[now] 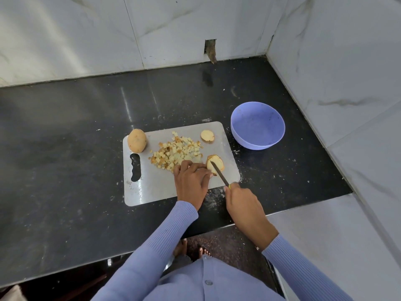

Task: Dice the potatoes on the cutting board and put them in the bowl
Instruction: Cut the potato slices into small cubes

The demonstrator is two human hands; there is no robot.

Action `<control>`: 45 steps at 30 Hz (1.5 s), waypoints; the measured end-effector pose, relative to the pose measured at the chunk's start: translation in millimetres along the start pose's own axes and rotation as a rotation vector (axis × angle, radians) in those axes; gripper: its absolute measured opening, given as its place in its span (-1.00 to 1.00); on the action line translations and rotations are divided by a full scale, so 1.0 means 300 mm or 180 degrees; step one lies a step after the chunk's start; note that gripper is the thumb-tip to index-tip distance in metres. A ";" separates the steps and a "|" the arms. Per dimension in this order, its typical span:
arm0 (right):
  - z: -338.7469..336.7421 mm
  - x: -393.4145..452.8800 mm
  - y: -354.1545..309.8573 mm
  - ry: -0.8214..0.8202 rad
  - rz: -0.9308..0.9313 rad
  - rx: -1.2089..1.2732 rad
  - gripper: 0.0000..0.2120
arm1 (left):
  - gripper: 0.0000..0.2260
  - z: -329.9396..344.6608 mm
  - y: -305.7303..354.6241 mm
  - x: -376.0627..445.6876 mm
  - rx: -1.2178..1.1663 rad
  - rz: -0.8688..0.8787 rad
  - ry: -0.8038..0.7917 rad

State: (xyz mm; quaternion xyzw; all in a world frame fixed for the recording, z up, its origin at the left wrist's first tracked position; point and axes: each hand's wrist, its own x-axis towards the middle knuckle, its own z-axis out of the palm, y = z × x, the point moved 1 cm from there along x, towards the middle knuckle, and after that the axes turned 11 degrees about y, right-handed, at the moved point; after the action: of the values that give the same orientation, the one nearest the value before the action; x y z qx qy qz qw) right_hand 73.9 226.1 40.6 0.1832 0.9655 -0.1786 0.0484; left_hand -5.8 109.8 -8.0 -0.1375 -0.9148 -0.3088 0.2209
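Note:
A steel cutting board (156,187) lies on the black counter. On it are a whole potato (136,140) at the far left corner, a pile of diced potato (175,154) in the middle, a potato slice (207,136) at the far right, and a sliced potato piece (215,163) near the right edge. My left hand (192,179) holds that piece steady with curled fingers. My right hand (243,205) grips a knife (219,173) whose blade lies across the piece. The lilac bowl (257,125) stands empty to the right of the board.
The black counter (65,148) meets marble walls at the back and right, forming a corner behind the bowl. Its front edge runs just below my forearms. Small potato crumbs dot the counter around the board.

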 end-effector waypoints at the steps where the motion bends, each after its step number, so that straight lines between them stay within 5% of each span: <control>1: 0.002 0.012 -0.012 0.0026 -0.0012 0.0008 -0.68 | -0.94 0.000 -0.003 -0.001 0.0007 0.0011 0.0011; 26: 0.055 -0.065 0.041 -0.0273 0.0176 -0.0439 -0.75 | -0.93 0.000 -0.010 0.030 0.0334 0.0417 -0.0037; 45: 0.040 0.037 -0.037 0.0012 -0.0022 -0.0026 -0.67 | -0.91 0.003 -0.018 0.013 0.0079 0.0067 0.0075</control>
State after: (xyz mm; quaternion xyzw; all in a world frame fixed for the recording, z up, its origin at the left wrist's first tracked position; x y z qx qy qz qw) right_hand 59.8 215.7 31.2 0.1800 0.9669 -0.1745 0.0467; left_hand -11.7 106.7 -9.5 -0.1408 -0.9144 -0.2967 0.2367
